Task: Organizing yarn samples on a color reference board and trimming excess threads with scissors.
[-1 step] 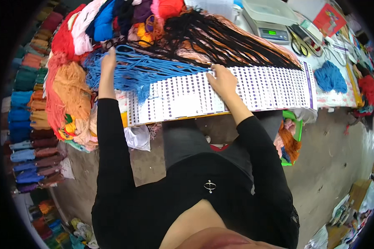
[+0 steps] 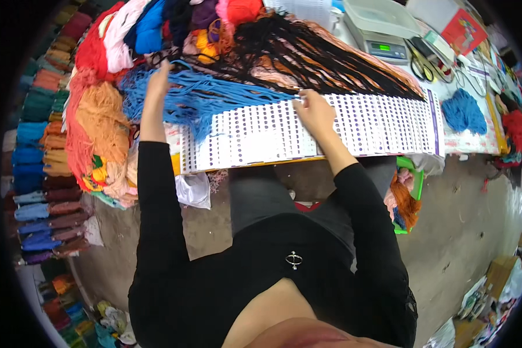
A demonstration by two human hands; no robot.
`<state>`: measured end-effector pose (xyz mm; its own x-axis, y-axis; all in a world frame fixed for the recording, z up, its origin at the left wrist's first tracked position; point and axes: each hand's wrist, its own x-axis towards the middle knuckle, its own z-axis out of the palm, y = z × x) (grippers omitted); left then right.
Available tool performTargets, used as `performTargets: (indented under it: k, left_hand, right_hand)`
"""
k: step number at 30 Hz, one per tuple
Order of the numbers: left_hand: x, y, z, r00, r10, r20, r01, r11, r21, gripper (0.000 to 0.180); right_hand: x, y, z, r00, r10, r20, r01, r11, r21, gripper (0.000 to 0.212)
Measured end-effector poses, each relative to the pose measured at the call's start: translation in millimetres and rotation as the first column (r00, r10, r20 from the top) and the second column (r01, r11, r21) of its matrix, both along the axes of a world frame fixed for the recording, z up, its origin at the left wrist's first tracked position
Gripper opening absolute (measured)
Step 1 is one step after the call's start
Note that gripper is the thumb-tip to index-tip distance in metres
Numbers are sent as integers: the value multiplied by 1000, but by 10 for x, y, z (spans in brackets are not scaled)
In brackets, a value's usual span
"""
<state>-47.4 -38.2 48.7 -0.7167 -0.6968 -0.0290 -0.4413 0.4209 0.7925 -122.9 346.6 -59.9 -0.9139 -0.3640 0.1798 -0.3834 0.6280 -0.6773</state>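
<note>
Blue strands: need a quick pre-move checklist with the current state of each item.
1. Right hand by the right end of the blue strands: ok.
2. Left hand at their left part: ok.
3. Left hand's grip firm: cannot tell, fingers partly hidden.
4. Blue strands apart from black strands: not ok, they meet along the blue's upper edge.
5. Blue strands tidy: not ok, loose ends spill onto the dotted white sheet.
6. Scissors away from both hands: ok, beside the scale.
</note>
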Motion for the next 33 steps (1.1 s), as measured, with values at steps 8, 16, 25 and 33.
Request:
performTargets:
  k: [8, 16, 25, 33]
  left_hand:
    - [248, 1855, 987, 540, -585, -605, 793, 112, 599, 57]
    - [591, -144, 1541, 697, -65, -715, 661, 445, 604, 31]
    - [1645, -1775, 954, 622, 543, -564, 219, 572, 791, 36]
    - [2004, -2470, 475, 549, 606, -575, 169, 594, 787, 38]
  right_hand:
    - [469, -895, 898, 755, 647, 107, -130, 308, -943, 54]
    - [293, -431, 1225, 222, 923, 314, -173, 355, -919, 29]
    - [-540, 928, 1164, 556, 644, 525, -251, 732, -633, 18]
    - [-797, 1636, 980, 906, 189, 380, -13, 907, -420, 19]
